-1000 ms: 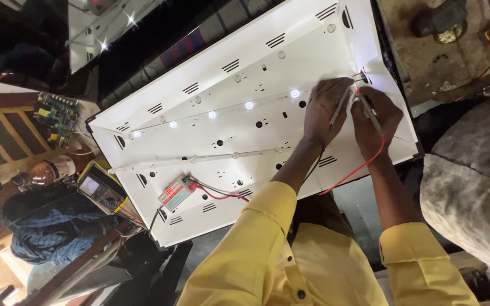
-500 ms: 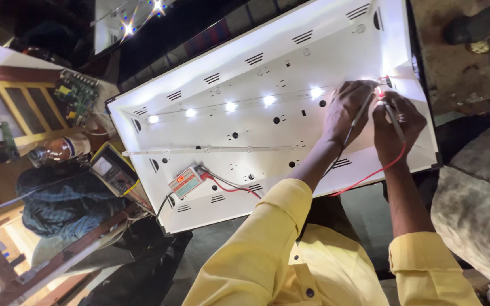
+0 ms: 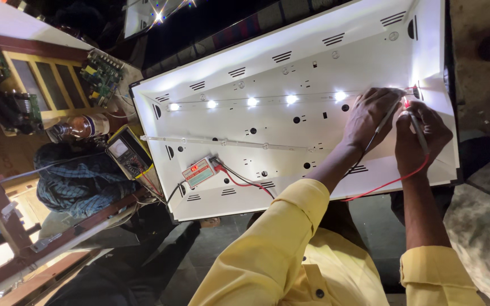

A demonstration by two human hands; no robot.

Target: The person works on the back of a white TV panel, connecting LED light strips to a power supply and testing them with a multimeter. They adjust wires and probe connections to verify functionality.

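Note:
A white backlight panel lies tilted in front of me. Across its upper part runs an LED strip with several glowing lights. My left hand holds a thin black probe at the strip's right end. Beside it my right hand holds a red-wired probe, its tip at the same end by the panel's right wall. A red wire trails from my right hand toward a small red and grey tester box on the panel's lower left. A second, unlit strip lies below the lit one.
A yellow-edged multimeter sits just off the panel's left edge. Green circuit boards and a wooden frame are further left. A blue checked cloth and a glass jar lie nearby. Rough stone is at right.
The view has shifted, so the panel sits more to the right and higher in the frame. Both hands stay at the lit strip's right end with the probes.

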